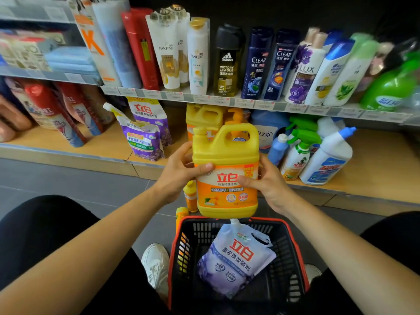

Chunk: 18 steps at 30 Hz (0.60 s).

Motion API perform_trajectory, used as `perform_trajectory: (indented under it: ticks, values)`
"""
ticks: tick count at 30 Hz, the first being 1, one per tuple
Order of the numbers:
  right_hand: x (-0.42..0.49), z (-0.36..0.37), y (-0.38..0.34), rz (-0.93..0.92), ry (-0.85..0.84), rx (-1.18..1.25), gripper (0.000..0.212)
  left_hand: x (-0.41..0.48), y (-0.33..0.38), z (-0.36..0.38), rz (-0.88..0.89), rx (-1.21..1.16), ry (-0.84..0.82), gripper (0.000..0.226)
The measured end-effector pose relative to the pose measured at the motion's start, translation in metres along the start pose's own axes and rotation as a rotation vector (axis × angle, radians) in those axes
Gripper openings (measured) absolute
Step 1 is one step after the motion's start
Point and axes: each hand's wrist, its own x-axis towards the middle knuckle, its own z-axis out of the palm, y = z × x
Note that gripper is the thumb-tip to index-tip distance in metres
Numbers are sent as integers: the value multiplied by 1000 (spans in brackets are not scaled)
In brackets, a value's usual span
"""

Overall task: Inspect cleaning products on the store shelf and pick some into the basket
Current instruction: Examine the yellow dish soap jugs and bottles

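Inspection step: left hand [181,171] and right hand [266,181] both grip the yellow jug [225,169], held upright just above the basket [295,246], label facing the person. Next: lower it in beside the purple pouch [236,258], probably the only item inside; near corner is hidden.

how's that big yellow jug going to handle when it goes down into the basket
Probably heavy: the yellow jug looks full-size and both the left hand and right hand grip it. Likely stiff, being moulded plastic with a built-in handle. Its flat base should stand, though it may tip if set on the soft purple pouch in the basket.
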Motion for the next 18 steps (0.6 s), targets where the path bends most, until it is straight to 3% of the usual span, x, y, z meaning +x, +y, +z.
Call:
perform_trajectory:
  ticks: [5,9,13,15,18]
  values:
    - [-8,-7,13,35,9,-26,81,5,0,2,-24,-50,110,34]
    - [-12,-16,18,81,-27,-20,75,8,-7,-1,-36,-31,103,36]
    - [-12,-23,13,155,-55,74,89,14,-5,0,-40,-54,2,37]
    - [-12,-25,11,187,-89,136,96,17,-2,0,-73,-101,-85,45]
    - [-12,-23,8,225,-159,217,103,18,6,-1,-111,-195,-255,82]
